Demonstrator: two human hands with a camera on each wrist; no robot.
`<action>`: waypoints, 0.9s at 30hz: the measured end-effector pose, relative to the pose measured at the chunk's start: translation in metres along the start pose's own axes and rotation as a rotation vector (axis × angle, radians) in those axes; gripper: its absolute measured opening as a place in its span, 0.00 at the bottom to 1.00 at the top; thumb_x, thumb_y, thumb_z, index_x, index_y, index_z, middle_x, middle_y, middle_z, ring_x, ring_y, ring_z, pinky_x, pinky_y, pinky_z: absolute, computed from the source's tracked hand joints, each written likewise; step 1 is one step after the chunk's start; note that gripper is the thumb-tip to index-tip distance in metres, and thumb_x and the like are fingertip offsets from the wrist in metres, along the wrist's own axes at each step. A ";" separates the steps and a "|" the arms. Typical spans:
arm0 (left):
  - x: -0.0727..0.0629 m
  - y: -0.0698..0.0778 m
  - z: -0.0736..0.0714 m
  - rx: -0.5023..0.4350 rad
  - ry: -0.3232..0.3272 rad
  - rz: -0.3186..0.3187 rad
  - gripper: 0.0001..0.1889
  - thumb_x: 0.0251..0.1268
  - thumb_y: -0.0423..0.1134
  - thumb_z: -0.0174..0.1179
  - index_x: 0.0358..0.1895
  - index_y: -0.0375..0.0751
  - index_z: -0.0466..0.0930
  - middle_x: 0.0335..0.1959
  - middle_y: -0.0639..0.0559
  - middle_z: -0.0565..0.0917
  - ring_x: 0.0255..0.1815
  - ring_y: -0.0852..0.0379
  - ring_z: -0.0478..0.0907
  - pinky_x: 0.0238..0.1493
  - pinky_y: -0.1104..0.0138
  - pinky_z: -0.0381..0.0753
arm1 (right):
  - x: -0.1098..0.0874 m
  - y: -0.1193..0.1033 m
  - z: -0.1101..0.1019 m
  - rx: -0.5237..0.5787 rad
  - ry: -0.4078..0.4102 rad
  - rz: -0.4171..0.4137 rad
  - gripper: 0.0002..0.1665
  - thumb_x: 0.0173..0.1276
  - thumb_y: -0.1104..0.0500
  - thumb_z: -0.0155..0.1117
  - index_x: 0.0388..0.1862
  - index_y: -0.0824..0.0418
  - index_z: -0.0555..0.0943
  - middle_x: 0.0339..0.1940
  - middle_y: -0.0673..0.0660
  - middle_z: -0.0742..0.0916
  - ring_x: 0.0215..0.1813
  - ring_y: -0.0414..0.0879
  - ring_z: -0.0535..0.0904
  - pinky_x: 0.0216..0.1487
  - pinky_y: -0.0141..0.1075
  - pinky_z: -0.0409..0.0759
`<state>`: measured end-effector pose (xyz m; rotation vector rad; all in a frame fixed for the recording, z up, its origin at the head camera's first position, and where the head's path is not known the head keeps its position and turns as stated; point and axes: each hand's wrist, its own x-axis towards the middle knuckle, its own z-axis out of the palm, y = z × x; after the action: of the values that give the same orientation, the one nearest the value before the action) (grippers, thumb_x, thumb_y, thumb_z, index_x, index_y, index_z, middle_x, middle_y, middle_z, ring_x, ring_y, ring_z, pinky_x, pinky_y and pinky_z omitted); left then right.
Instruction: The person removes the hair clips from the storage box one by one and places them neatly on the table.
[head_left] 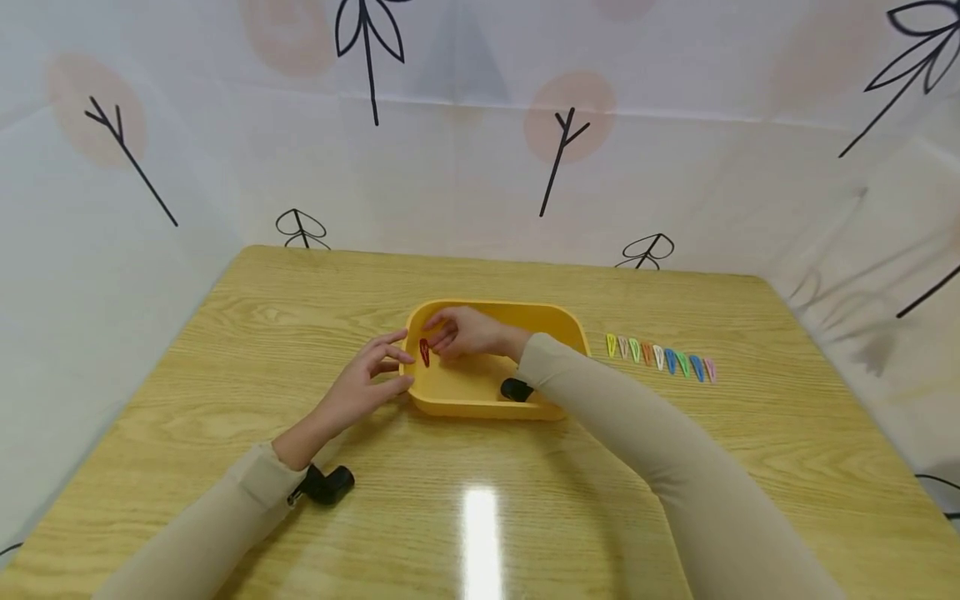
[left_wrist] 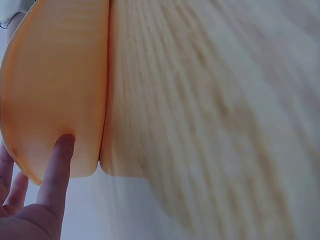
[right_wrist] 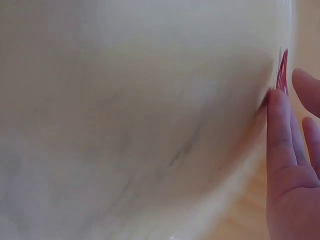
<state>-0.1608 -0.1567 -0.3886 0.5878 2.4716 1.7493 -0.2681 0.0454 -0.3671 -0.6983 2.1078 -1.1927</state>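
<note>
A dark red hair clip (head_left: 425, 352) is at the left end inside a yellow plastic bin (head_left: 480, 410). My right hand (head_left: 468, 332) reaches into the bin, its fingertips beside the clip. In the right wrist view, one fingertip of the right hand (right_wrist: 287, 165) meets the lower end of the red hair clip (right_wrist: 282, 75), while the thumb stands apart from it. My left hand (head_left: 363, 383) rests against the bin's left end with its fingers spread. Seen from the left wrist, a fingertip of the left hand (left_wrist: 42, 215) presses the outer wall of the bin (left_wrist: 60, 75).
A row of several coloured hair clips (head_left: 659, 358) lies on the wooden table (head_left: 480, 467), right of the bin. Black devices sit at both wrists, the left one (head_left: 326, 485) over the table. Behind the table hangs a patterned white cloth (head_left: 465, 183).
</note>
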 end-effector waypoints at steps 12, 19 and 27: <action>-0.001 -0.002 -0.001 -0.003 0.010 -0.018 0.12 0.61 0.33 0.61 0.45 0.30 0.75 0.69 0.47 0.60 0.60 0.42 0.67 0.60 0.53 0.68 | 0.013 0.004 0.011 -0.180 0.025 -0.046 0.26 0.51 0.72 0.70 0.50 0.72 0.73 0.44 0.60 0.80 0.46 0.47 0.76 0.50 0.30 0.76; -0.001 -0.003 -0.001 -0.007 0.009 -0.017 0.12 0.61 0.33 0.61 0.45 0.31 0.75 0.69 0.47 0.60 0.60 0.42 0.67 0.60 0.52 0.68 | 0.015 0.004 0.013 -0.255 0.027 -0.082 0.23 0.53 0.73 0.67 0.49 0.73 0.74 0.43 0.61 0.81 0.45 0.47 0.77 0.48 0.29 0.76; 0.000 -0.002 -0.001 -0.009 0.004 -0.018 0.12 0.62 0.34 0.61 0.45 0.30 0.75 0.69 0.47 0.60 0.59 0.41 0.68 0.59 0.52 0.69 | 0.012 0.002 0.008 -0.311 0.018 -0.115 0.21 0.54 0.75 0.64 0.49 0.72 0.77 0.41 0.60 0.83 0.43 0.47 0.78 0.47 0.30 0.77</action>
<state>-0.1618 -0.1581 -0.3899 0.5598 2.4625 1.7564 -0.2705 0.0337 -0.3745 -0.9617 2.3210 -0.9399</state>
